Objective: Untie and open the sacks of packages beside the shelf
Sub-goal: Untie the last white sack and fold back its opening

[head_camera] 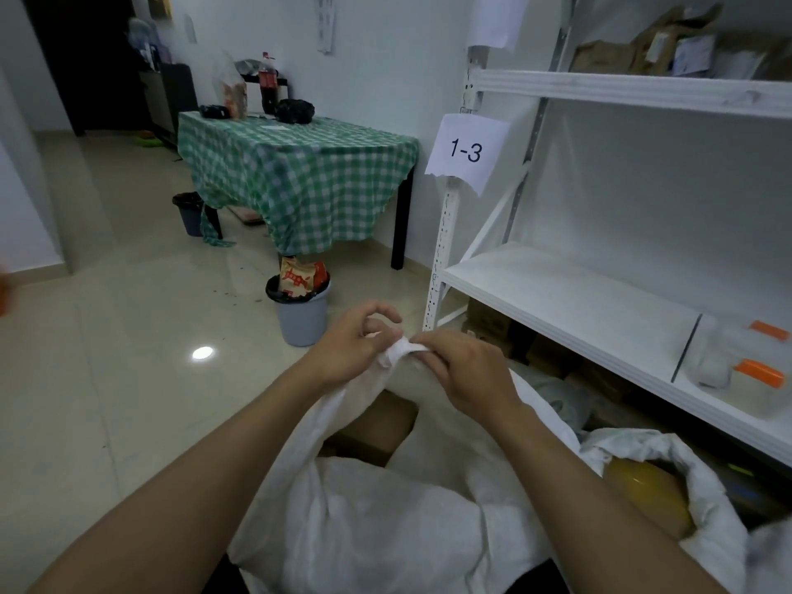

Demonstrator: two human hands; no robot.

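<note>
Sack (364, 508) base cut off by bottom edge; top-shelf packages (660, 49) blurred, perhaps paper-wrapped.

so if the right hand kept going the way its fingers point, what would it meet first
The white sack's knotted neck, which the right hand pinches; just beyond, likely the left hand.

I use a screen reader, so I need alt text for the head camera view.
A left hand and right hand pinch the bunched neck of a white sack beside a white shelf labelled 1-3. To its right, a second sack lies open, showing a yellow package. A table with a green checked cloth stands behind.
</note>
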